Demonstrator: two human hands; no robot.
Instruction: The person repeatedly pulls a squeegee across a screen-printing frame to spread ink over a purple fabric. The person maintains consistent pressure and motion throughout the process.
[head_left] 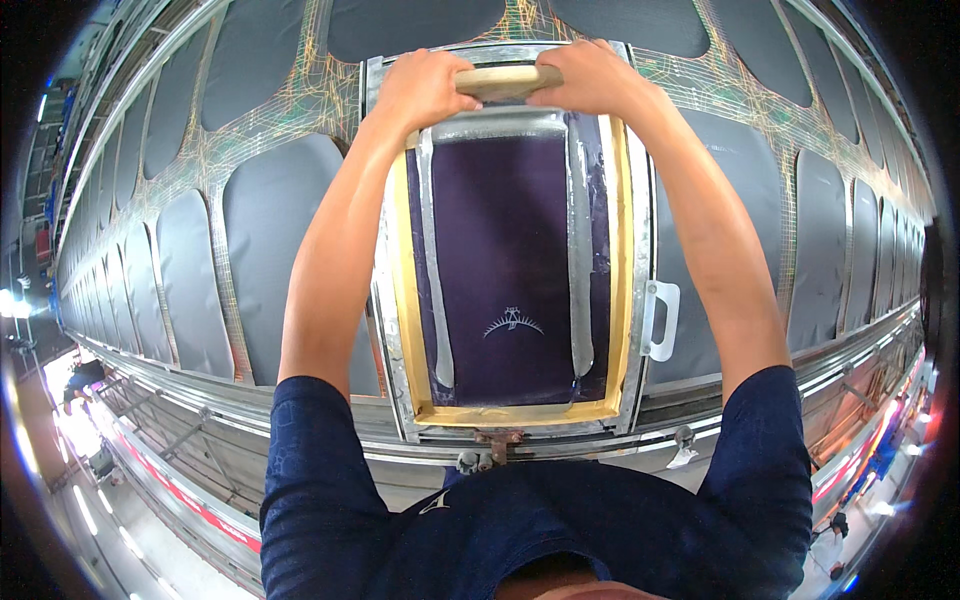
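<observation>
A screen-printing frame point(645, 240) lies in front of me, its inner border lined with yellow tape. Inside it is a dark purple mesh point(500, 220) with a small pale arched emblem point(513, 321) near its lower end. Grey ink runs in strips point(580, 250) down both sides. At the frame's far end, both hands grip the wooden handle of a squeegee point(508, 80). My left hand point(422, 90) closes round its left end and my right hand point(588, 78) round its right end. The squeegee's blade is largely hidden; a grey band of ink point(495, 125) lies just nearer to me.
Dark grey cut panels point(275, 230) lie in rows across the long table, on a surface marked with many coloured lines point(240, 120). A white handle point(660, 320) sticks out from the frame's right side. A metal rail point(250, 410) and a bracket point(500, 442) run along the near edge.
</observation>
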